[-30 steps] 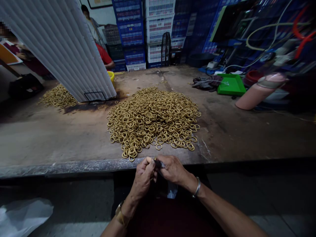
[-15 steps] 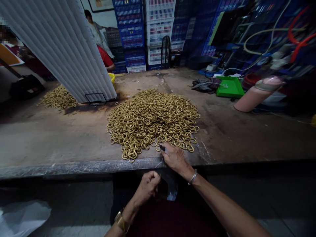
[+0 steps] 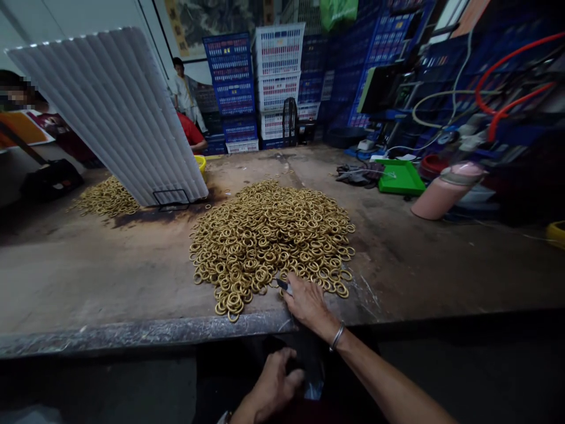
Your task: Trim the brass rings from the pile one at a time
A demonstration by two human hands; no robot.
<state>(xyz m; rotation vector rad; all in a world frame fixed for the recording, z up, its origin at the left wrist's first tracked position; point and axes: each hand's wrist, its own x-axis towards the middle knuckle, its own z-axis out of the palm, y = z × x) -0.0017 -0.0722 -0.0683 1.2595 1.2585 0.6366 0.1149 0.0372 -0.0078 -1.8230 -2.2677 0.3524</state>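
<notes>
A broad heap of brass-coloured metal rings (image 3: pixel 269 235) covers the middle of the table. At its front edge my right hand (image 3: pixel 306 303) is closed around a small knife-like tool (image 3: pixel 283 286) with a dark pointed tip and a pale grip. The tip lies among the nearest rings; whether it touches one I cannot tell. Below the table edge, over my lap, my left hand (image 3: pixel 277 380) has thumb and forefinger apart, with nothing visible between them. Beside it hangs a piece of clear plastic (image 3: pixel 314 390), partly in shadow.
A tall corrugated grey-white panel (image 3: pixel 119 112) leans in a wire stand at the left, with another ring pile (image 3: pixel 108 196) behind. To the right are a green tray (image 3: pixel 401 176) and a pink bottle (image 3: pixel 448 191). Stacked crates (image 3: pixel 278 88) and co-workers are farther back.
The view has tilted up, so the table sits lower in the picture. My left hand has opened from a pinch. My right hand still grips the tool at the heap's front edge.
</notes>
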